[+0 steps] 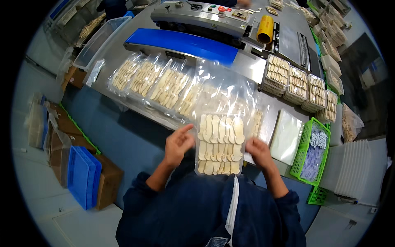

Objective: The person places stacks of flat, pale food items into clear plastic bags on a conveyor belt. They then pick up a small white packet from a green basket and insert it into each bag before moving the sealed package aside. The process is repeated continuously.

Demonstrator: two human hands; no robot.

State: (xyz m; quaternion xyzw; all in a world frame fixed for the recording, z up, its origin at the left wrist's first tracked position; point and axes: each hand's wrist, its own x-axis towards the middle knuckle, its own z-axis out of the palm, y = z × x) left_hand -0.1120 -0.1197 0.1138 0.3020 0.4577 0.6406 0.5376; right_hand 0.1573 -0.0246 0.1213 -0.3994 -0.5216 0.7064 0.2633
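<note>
Close to my body, a clear plastic tray of sliced dried mushrooms [220, 145] sits inside a clear plastic bag [226, 80] whose loose end spreads over the steel table. My left hand [179, 144] is beside the tray's left edge, fingers apart, holding nothing that I can see. On the right side my right hand [257, 151] has curled fingers at the bag's edge; blur hides whether it grips the film. Several bagged mushroom trays [169, 88] lie in a row to the left, on the table's near part.
Behind the bags stands a sealing machine [200, 18] with a blue conveyor belt [182, 43]. Stacked mushroom trays [277, 72], a pile of flat plastic bags [287, 136] and a green basket of sachets [311, 154] are on the right. A clear bin [101, 43] stands at left.
</note>
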